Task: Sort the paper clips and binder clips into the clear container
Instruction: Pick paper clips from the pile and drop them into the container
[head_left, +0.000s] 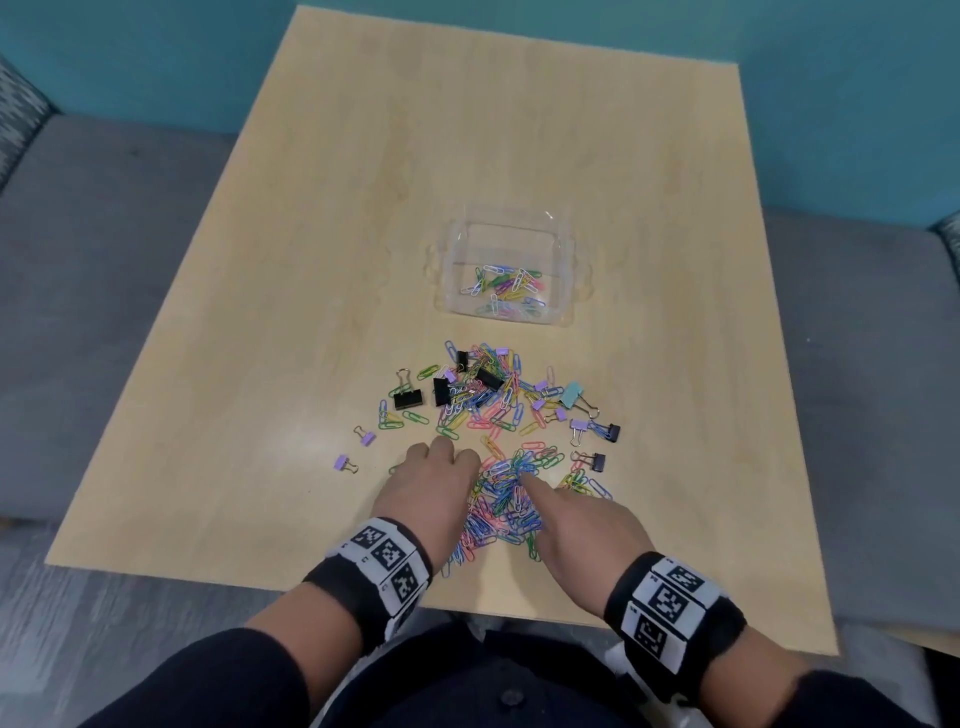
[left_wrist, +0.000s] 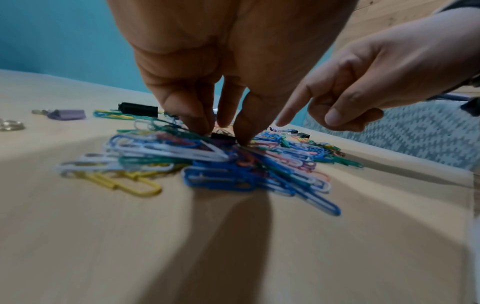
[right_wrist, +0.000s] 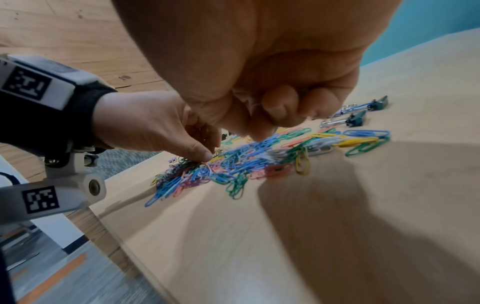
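From the left: my left hand (head_left: 434, 486) is down in the heap of paper clips (head_left: 506, 496) on the worktop (head_left: 311, 260), its fingers (left_wrist: 197, 115) bunched and curled tips-down into the tangle. They look pinched on a few clips, though the blur keeps me from telling which ones. The risk I see is that these clips hook into each other; if I lift, a string could trail up and drop on the way to the clear container (head_left: 511, 270), or scatter toward the near edge. The binder clips (head_left: 441, 389) sit mixed in farther back, so a careless scoop would drag some along.

My right hand (head_left: 582, 525) has only the forefinger out, its tip touching the heap; the other fingers (right_wrist: 280, 107) are folded into the palm, holding nothing I can see. The container stands beyond the heap, a few paper clips already inside.
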